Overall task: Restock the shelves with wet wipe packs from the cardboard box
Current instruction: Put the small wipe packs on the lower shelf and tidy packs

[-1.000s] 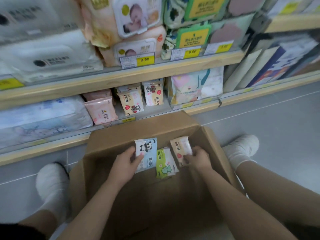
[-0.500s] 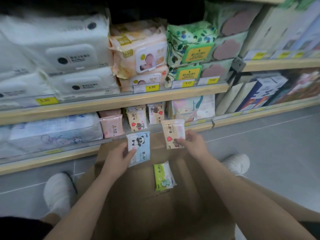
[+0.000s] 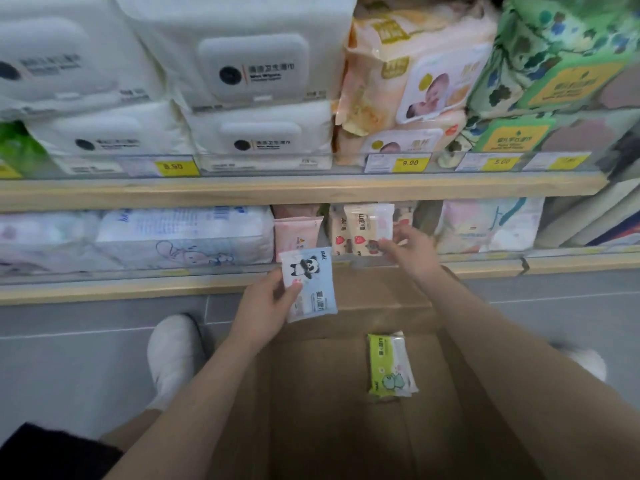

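My left hand (image 3: 263, 303) grips a light blue wet wipe pack with a panda (image 3: 310, 284), held upright above the far edge of the cardboard box (image 3: 329, 410). My right hand (image 3: 410, 251) pinches a beige pack with red strawberries (image 3: 369, 228) at the front of the bottom shelf (image 3: 138, 289), against similar small beige packs (image 3: 337, 230). A green pack with a frog (image 3: 391, 365) lies alone on the box floor.
A small pink pack (image 3: 298, 233) stands left of the beige ones. Large white (image 3: 249, 77), peach (image 3: 415, 84) and green (image 3: 554, 64) wipe packs fill the upper shelf, with yellow price tags (image 3: 410, 163) on its front rail. My white shoes (image 3: 173, 355) flank the box on grey floor.
Both hands lifted their packs out of the box toward the bottom shelf. The right hand's beige pack has reached the row of similar packs; the view moved closer to the shelves.
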